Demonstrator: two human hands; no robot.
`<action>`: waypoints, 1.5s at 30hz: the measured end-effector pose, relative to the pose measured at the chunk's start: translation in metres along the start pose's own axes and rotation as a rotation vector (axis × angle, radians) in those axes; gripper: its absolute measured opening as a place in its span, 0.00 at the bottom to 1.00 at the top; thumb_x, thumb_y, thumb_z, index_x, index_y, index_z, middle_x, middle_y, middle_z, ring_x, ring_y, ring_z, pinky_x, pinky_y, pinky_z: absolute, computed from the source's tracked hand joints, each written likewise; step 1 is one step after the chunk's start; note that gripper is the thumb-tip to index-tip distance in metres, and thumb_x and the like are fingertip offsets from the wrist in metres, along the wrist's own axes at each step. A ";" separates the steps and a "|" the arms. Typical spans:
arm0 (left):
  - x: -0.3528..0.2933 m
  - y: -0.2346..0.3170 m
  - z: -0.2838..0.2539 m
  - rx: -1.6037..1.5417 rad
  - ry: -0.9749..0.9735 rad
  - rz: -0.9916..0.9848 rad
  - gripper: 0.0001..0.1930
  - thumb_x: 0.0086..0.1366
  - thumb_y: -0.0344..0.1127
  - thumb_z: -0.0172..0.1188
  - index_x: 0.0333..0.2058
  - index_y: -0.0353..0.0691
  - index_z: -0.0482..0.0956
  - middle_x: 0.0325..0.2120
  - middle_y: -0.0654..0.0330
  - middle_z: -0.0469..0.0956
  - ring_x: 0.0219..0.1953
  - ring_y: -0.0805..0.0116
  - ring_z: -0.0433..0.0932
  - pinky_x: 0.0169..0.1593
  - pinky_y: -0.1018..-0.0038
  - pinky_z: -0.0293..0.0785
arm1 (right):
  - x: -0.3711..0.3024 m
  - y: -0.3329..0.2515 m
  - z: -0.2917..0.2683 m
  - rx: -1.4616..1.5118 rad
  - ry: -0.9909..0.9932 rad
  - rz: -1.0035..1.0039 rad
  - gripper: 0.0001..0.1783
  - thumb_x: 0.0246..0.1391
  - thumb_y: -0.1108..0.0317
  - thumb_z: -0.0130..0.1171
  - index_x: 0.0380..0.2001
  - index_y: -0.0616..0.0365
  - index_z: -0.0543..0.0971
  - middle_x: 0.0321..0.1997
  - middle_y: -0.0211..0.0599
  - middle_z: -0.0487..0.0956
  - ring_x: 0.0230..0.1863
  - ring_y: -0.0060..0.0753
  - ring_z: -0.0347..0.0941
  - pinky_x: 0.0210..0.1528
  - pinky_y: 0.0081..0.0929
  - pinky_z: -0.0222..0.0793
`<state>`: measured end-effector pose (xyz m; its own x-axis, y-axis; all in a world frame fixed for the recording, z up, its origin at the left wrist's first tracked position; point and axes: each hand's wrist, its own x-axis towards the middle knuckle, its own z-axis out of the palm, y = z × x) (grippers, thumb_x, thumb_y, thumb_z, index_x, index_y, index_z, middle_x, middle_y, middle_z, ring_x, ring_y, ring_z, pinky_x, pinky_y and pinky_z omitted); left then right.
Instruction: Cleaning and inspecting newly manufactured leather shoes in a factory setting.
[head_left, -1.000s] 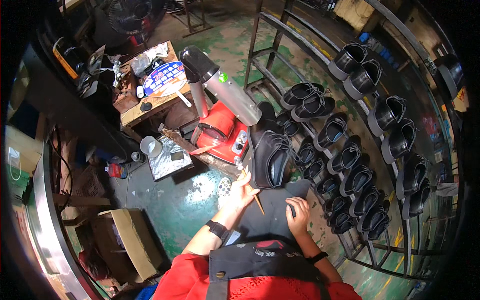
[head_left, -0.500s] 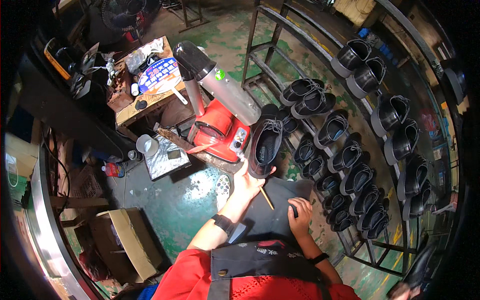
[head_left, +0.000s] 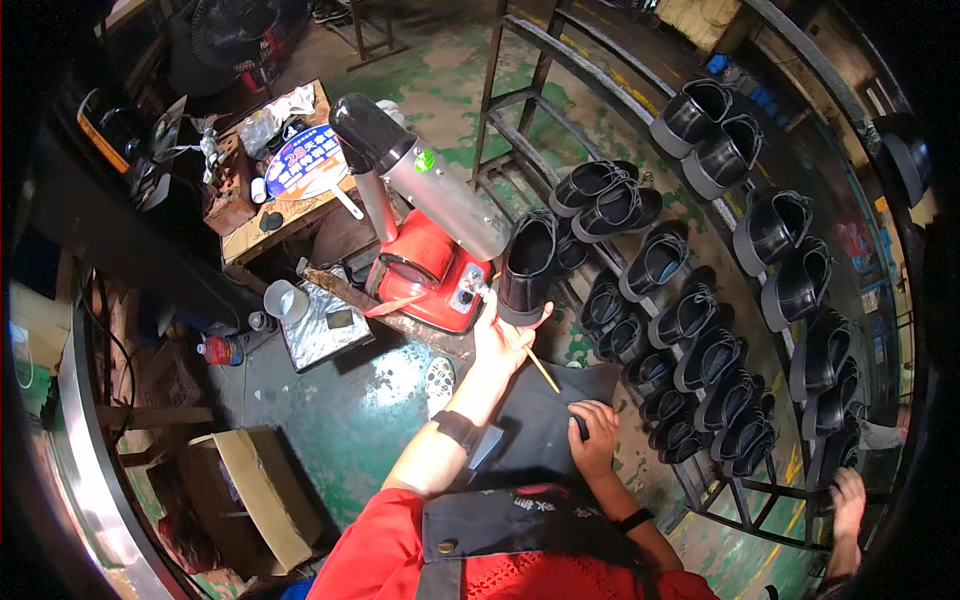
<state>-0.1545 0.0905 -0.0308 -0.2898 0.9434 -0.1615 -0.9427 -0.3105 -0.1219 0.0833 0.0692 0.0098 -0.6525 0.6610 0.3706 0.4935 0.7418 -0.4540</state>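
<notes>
My left hand [head_left: 503, 340] is closed round the heel of a black leather lace-up shoe [head_left: 527, 265]. A thin wooden stick [head_left: 543, 370] is also gripped in that hand, one end poking out below the fingers. The shoe is beside the lower end of a grey metal tube [head_left: 455, 195] on a red blower machine [head_left: 425, 260]. Whether shoe and tube touch, I cannot tell. Over the dark apron on my lap, my right hand [head_left: 597, 432] has its fingers curled on a small black object [head_left: 579, 429], mostly hidden.
On the right, a metal rack [head_left: 520, 95] carries rows of black shoes [head_left: 655, 260]. Another person's hand [head_left: 848, 500] is at its lower right. A wooden table [head_left: 245, 240] with a fan-shaped sign [head_left: 320, 165], a foil-covered stand with a white cup [head_left: 286, 300], and a cardboard box [head_left: 262, 500] are leftward.
The shoe in my left hand has tilted, showing less of its inside and more of its heel. At lower right, the other person's hand and shoe have moved up to the rack. My right hand stays put.
</notes>
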 end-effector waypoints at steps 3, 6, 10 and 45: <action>0.005 -0.001 0.002 -0.017 0.052 0.045 0.27 0.67 0.56 0.41 0.53 0.41 0.68 0.47 0.50 0.74 0.43 0.41 0.76 0.12 0.83 0.56 | 0.000 -0.001 -0.001 0.000 0.000 0.000 0.12 0.44 0.72 0.58 0.36 0.54 0.77 0.38 0.32 0.79 0.45 0.38 0.73 0.47 0.34 0.62; 0.006 0.001 0.004 -0.042 0.063 0.058 0.25 0.68 0.54 0.41 0.53 0.42 0.68 0.47 0.51 0.74 0.42 0.41 0.77 0.12 0.84 0.58 | 0.001 -0.001 -0.003 0.003 0.000 0.003 0.12 0.44 0.73 0.58 0.35 0.54 0.77 0.38 0.32 0.79 0.45 0.38 0.73 0.47 0.33 0.62; 0.003 0.003 0.001 -0.024 0.099 0.083 0.25 0.68 0.54 0.41 0.52 0.42 0.69 0.46 0.52 0.75 0.41 0.44 0.77 0.11 0.83 0.59 | 0.001 -0.001 -0.002 0.009 0.001 0.004 0.12 0.43 0.73 0.58 0.35 0.54 0.77 0.38 0.32 0.79 0.44 0.37 0.73 0.47 0.33 0.62; -0.001 -0.005 -0.007 -0.009 0.229 0.120 0.22 0.65 0.54 0.43 0.39 0.39 0.72 0.30 0.56 0.74 0.25 0.59 0.72 0.14 0.76 0.61 | 0.002 -0.002 -0.002 0.036 0.029 -0.004 0.12 0.38 0.75 0.60 0.32 0.52 0.78 0.38 0.30 0.79 0.44 0.35 0.73 0.45 0.31 0.62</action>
<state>-0.1486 0.0905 -0.0367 -0.3538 0.8489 -0.3927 -0.9020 -0.4207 -0.0968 0.0824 0.0693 0.0130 -0.6374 0.6614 0.3952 0.4699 0.7402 -0.4809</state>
